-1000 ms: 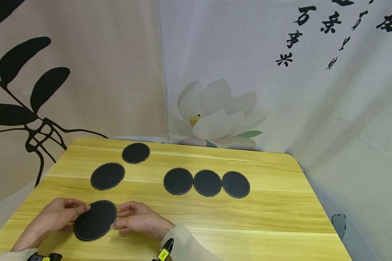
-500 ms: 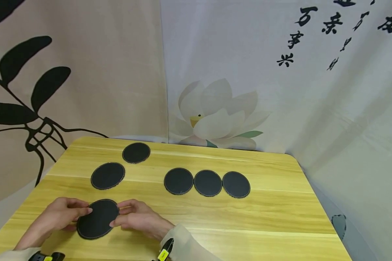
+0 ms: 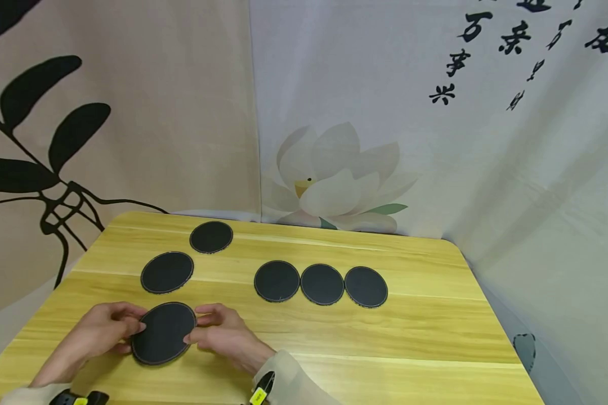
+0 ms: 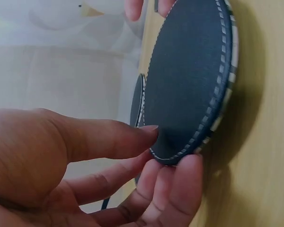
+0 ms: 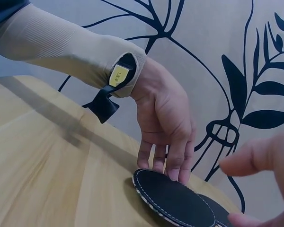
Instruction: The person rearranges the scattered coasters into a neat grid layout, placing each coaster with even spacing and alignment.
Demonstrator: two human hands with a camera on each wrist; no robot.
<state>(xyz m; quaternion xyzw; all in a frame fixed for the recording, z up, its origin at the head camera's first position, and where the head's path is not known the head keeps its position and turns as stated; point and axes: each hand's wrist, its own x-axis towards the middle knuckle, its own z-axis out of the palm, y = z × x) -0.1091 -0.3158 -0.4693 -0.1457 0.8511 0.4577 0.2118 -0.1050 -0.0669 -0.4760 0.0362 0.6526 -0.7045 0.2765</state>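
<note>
A round black coaster (image 3: 164, 333) with pale stitching round its rim is between both hands at the front left of the table. My left hand (image 3: 98, 332) pinches its left edge; in the left wrist view the thumb lies on top and curled fingers sit under the rim of the coaster (image 4: 189, 71). My right hand (image 3: 228, 334) holds the opposite edge, thumb over the rim and other fingers behind it, partly hidden. In the right wrist view the coaster (image 5: 173, 198) is slightly tilted, close over the wood.
Two more black coasters (image 3: 167, 273) (image 3: 211, 237) lie apart toward the back left. Three others, the left one (image 3: 276, 281) among them, sit edge to edge in a row right of centre. Printed curtains (image 3: 334, 67) hang behind the wooden table (image 3: 410, 349).
The coaster has shifted right and slightly away from the person, both hands travelling with it. The other coasters stay where they were.
</note>
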